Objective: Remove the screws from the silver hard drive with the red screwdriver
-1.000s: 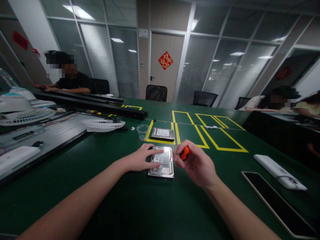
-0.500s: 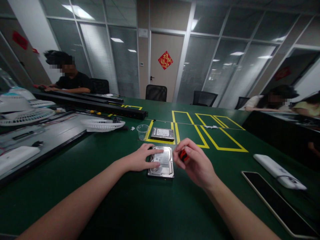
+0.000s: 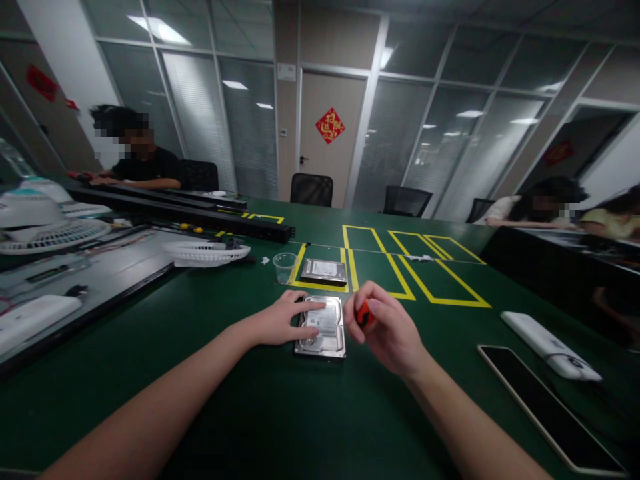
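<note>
A silver hard drive (image 3: 327,337) lies flat on the green table in front of me. My left hand (image 3: 285,319) rests over its left side, thumb and forefinger spread across the top face; the other fingers lie near its far left corner. Just right of the drive, my right hand (image 3: 383,327) is curled around an orange-and-black screwdriver (image 3: 364,315). Only part of its handle shows, and I cannot see the shaft or tip. Beyond the drive sits a second hard drive (image 3: 324,270) inside a yellow tape outline, beside a clear plastic cup (image 3: 285,269).
At left are a metal panel (image 3: 125,257), white fan parts (image 3: 207,253) and long black bars (image 3: 240,223). A phone (image 3: 545,407) and a white power strip (image 3: 550,347) lie at right. A person (image 3: 150,163) sits across on the left; others sit at the far right.
The camera view has shifted slightly. The left hand stays on the drive, and the right hand keeps its hold beside it with only a slight turn.
</note>
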Action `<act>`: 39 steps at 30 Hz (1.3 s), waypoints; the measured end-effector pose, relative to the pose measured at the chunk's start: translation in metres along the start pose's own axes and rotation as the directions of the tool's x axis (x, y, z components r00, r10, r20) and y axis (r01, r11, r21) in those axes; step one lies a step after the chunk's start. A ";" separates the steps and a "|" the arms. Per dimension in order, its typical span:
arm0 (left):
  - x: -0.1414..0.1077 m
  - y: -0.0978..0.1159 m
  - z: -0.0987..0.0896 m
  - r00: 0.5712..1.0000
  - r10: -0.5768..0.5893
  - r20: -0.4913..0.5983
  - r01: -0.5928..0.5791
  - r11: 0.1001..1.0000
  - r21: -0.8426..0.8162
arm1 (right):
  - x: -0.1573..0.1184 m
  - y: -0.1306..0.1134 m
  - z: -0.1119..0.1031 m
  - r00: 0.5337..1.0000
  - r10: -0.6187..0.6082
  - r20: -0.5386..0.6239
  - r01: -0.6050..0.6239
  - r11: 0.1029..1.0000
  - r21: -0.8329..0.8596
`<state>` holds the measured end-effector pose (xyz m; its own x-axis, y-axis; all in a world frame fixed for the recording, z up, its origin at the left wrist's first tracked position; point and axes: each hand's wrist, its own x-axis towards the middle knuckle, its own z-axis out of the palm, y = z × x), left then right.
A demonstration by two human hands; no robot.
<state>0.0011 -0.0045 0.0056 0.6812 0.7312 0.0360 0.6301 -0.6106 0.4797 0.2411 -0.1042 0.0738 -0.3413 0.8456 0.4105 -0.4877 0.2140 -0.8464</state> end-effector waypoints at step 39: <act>0.003 -0.004 0.013 0.992 -0.032 -0.125 0.014 0.990 -0.140 | 0.007 0.019 0.004 0.975 -0.189 -0.116 0.184 0.981 -0.057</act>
<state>0.0051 -0.0038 -0.0075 0.6085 0.7828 0.1300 0.5813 -0.5513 0.5985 0.2262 -0.0964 0.0620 -0.1468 0.8409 0.5209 -0.4956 0.3932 -0.7744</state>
